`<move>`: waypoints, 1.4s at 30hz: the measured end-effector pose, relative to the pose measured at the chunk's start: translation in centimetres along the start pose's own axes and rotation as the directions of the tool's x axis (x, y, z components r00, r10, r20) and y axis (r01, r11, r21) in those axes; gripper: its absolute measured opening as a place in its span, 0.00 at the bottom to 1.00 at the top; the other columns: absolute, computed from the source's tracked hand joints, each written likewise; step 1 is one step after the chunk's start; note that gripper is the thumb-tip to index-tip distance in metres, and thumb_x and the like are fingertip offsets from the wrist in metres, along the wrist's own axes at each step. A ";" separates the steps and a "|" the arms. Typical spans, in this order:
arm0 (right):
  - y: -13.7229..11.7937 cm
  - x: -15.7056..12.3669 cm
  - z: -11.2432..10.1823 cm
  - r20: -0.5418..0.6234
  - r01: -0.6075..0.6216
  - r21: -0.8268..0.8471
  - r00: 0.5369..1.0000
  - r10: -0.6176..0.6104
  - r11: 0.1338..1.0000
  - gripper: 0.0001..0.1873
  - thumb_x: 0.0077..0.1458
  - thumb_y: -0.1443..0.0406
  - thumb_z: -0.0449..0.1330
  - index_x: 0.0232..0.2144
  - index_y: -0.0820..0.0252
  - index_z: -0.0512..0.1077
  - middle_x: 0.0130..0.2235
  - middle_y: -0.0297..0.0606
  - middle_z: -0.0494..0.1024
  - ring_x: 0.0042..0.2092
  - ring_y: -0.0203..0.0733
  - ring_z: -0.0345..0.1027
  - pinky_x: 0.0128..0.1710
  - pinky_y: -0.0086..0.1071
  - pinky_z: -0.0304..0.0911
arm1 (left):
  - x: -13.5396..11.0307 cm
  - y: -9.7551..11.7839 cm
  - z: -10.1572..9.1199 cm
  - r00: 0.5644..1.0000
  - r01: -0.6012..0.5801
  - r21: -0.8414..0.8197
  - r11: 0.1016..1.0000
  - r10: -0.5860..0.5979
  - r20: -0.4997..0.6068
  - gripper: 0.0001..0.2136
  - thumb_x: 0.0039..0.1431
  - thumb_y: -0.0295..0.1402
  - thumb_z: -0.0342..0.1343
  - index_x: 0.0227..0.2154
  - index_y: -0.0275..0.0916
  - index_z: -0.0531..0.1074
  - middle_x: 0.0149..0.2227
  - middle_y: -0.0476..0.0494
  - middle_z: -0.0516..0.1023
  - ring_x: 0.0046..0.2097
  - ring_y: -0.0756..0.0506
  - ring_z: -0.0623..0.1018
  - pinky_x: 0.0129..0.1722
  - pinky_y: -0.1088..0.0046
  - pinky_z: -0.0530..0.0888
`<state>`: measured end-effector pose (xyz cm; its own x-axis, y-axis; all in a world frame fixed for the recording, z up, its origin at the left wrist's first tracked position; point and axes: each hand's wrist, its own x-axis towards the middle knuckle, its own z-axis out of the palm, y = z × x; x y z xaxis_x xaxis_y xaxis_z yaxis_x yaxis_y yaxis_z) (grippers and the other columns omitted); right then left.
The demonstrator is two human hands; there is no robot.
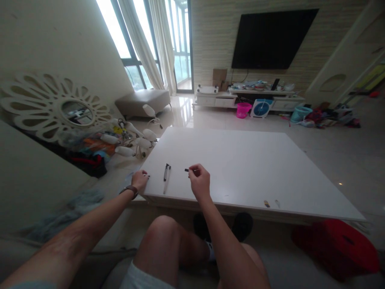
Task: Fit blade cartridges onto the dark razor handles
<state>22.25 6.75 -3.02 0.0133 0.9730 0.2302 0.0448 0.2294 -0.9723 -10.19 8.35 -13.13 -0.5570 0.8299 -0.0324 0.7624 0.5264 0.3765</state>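
Note:
A white low table (255,168) stands in front of me. My right hand (199,180) rests on it near the front edge, its fingers pinched on a small dark piece (187,170) that sticks out to the left. My left hand (140,179) sits at the table's left front corner with curled fingers on a thin dark item I cannot make out. Between the hands lies a pen (166,177) with a dark clip end, pointing away from me. A watch (130,190) is on my left wrist.
Two tiny bits (267,204) lie near the table's front edge on the right. A red stool (337,247) stands lower right. White lamp parts and clutter (129,142) lie on the floor left. A TV stand (249,98), pink basket (243,110) and fan are beyond.

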 end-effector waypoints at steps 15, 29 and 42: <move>0.5 0.4 0.5 -0.015 -0.025 -0.029 1.000 0.025 0.999 0.05 0.52 0.64 0.58 0.29 0.58 0.74 0.24 0.32 0.73 0.28 0.39 0.68 0.29 0.31 0.61 | 0.4 7.1 3.5 0.942 0.015 -0.038 0.999 -0.002 0.335 0.17 0.64 0.39 0.58 0.51 0.35 0.71 0.50 0.38 0.74 0.48 0.42 0.77 0.47 0.59 0.77; 2.6 0.6 2.6 -0.016 -0.140 0.102 0.990 0.142 0.985 0.07 0.48 0.62 0.64 0.27 0.60 0.74 0.26 0.36 0.78 0.31 0.42 0.74 0.35 0.35 0.66 | -9.1 9.2 -6.0 0.732 -0.054 -0.642 0.765 0.468 0.496 0.07 0.53 0.34 0.54 0.33 0.37 0.68 0.30 0.44 0.79 0.32 0.44 0.80 0.29 0.70 0.75; 5.5 0.0 5.9 0.028 -0.276 0.138 0.961 0.274 0.951 0.08 0.44 0.63 0.68 0.25 0.62 0.75 0.25 0.35 0.78 0.32 0.42 0.74 0.36 0.35 0.65 | -10.5 6.1 -7.0 0.771 -0.437 -0.426 0.792 0.574 0.276 0.09 0.50 0.33 0.53 0.18 0.40 0.64 0.20 0.49 0.69 0.25 0.48 0.66 0.26 0.70 0.57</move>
<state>16.56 8.18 -8.64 -0.0032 0.9989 -0.0466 -0.0993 -0.0467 -0.9940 -1.99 1.57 -3.96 0.0988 0.9930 -0.0642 0.7067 -0.0246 0.7071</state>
